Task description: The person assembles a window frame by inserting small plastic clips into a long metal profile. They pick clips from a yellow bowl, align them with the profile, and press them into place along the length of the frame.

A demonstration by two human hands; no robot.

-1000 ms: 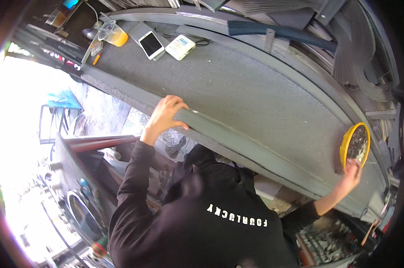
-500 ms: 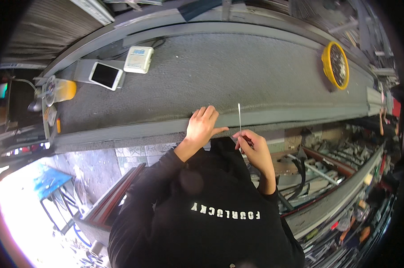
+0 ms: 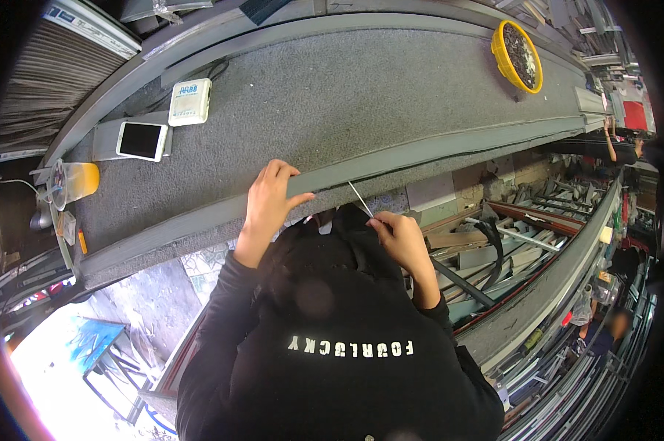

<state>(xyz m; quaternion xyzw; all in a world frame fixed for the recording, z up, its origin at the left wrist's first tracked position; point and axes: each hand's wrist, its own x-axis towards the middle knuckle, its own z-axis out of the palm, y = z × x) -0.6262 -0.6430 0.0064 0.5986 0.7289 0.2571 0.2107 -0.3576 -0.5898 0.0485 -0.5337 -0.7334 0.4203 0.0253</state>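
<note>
Head view: right hand (image 3: 397, 234) pinches a thin rod (image 3: 360, 198), tip near the rail (image 3: 391, 163); left hand (image 3: 269, 200) straddles the rail, thumb wide, grip unclear. Apparently lining up; steady aim is needed.

Thin pale rod (image 3: 359, 198) — slanted, tip near long, straight grey strip (image 3: 405, 156).

Workshop, probably metal or profile work. Long bench (image 3: 310, 95) with rough grey top, long grey strip (image 3: 398, 156) along its near edge, yellow basket (image 3: 503, 65) of small dark bits toward the far right. Jumbled strips and bars (image 3: 468, 256) below right, long thin lengths (image 3: 567, 400) beyond, another person (image 3: 600, 342) among them. Blue-topped stand (image 3: 89, 342) at lower left.
</note>
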